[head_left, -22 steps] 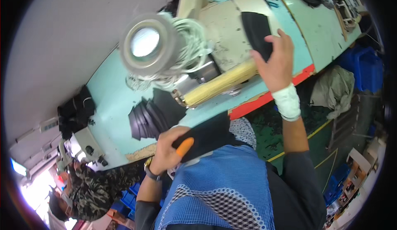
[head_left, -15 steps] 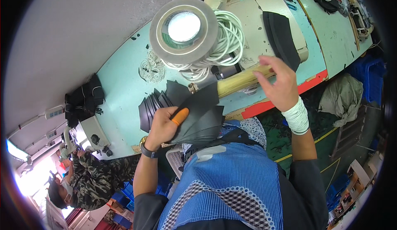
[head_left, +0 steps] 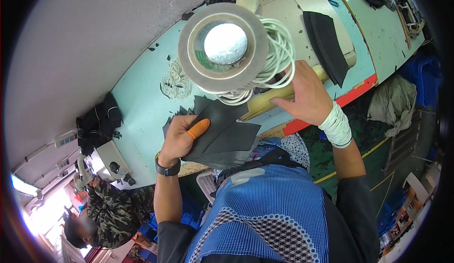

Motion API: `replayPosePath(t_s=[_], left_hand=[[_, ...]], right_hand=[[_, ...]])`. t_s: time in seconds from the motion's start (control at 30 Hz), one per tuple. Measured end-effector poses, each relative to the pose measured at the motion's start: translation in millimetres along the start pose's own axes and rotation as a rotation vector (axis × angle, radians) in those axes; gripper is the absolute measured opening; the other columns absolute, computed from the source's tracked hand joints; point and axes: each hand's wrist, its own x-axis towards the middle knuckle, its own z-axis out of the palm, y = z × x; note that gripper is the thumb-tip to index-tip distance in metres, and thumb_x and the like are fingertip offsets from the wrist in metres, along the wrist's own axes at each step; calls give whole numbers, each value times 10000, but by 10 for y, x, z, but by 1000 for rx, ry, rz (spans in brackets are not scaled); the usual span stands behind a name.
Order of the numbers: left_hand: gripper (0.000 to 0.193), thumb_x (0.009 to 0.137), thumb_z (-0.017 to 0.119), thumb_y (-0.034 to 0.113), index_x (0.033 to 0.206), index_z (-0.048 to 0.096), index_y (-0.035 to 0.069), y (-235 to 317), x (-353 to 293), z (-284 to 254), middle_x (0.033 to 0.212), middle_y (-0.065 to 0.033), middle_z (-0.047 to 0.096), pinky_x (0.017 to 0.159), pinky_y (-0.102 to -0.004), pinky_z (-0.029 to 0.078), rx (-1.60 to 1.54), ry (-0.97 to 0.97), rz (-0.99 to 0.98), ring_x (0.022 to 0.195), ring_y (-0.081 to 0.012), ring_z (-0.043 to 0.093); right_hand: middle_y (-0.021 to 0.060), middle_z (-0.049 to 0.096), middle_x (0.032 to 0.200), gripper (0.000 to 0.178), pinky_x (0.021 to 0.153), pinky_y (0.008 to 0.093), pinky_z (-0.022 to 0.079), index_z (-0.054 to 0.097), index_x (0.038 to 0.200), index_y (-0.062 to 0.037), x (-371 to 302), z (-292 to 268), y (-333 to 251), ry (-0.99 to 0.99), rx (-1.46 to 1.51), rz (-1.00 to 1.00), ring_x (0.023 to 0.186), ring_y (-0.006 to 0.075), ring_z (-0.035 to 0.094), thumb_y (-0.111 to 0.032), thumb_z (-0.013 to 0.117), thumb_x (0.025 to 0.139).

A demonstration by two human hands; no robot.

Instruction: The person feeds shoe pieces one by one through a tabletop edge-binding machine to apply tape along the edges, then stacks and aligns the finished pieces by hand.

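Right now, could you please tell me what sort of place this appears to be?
It looks like a sewing workshop: a cream machine on the pale green table, cut black pieces in the left hand, and bundled white cord.

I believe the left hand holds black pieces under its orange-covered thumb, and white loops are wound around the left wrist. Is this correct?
Not entirely: the head view shows the white loops around the wrist of the right hand; the other one wears a watch. The left hand does hold black pieces under its thumb with the orange cover.
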Motion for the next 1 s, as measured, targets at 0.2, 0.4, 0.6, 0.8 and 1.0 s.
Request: replayPosePath(t_s=[0.2, 0.4, 0.6, 0.8, 1.0], left_hand=[[287, 974, 609, 202, 882, 675, -61, -40, 70, 126, 675, 32, 606, 548, -220, 410, 11, -21, -2, 631, -18, 471], [321, 978, 591, 221, 912, 635, -90, 31, 459, 400, 643, -27, 594, 544, -268, 407, 248, -50, 125, 619, -59, 452], [270, 973, 615, 217, 906, 665, -40, -57, 341, 304, 787, 20, 653, 614, -208, 436, 249, -28, 53, 669, -34, 527], [200, 969, 593, 165, 892, 648, -11, -225, 217, 101, 749, 61, 572, 573, -209, 366, -2, -19, 0, 692, -8, 439], [277, 991, 558, 185, 896, 634, -63, -60, 393, 335, 709, 1, 604, 609, -243, 425, 291, -39, 105, 684, -43, 487]], right_hand=[[182, 577, 1098, 756, 942, 425, 432, 440, 1369, -9, -26, 37, 25, 43, 6, -41, 1047, 360, 525, -169, 781, 714], [177, 592, 1080, 707, 903, 428, 437, 466, 1350, -20, 24, 96, -47, 88, -156, -49, 1042, 354, 533, -150, 771, 726], [177, 660, 828, 198, 699, 421, 485, 662, 973, 13, -328, -264, 45, 199, 166, 132, 755, 367, 628, -60, 698, 792], [160, 654, 812, 144, 699, 406, 479, 687, 911, 16, -430, -534, 35, -20, 367, 244, 738, 333, 618, -64, 705, 793], [118, 589, 1027, 131, 873, 416, 421, 726, 893, -64, -192, -183, 79, 25, 110, -145, 1038, 309, 546, -90, 723, 765]])
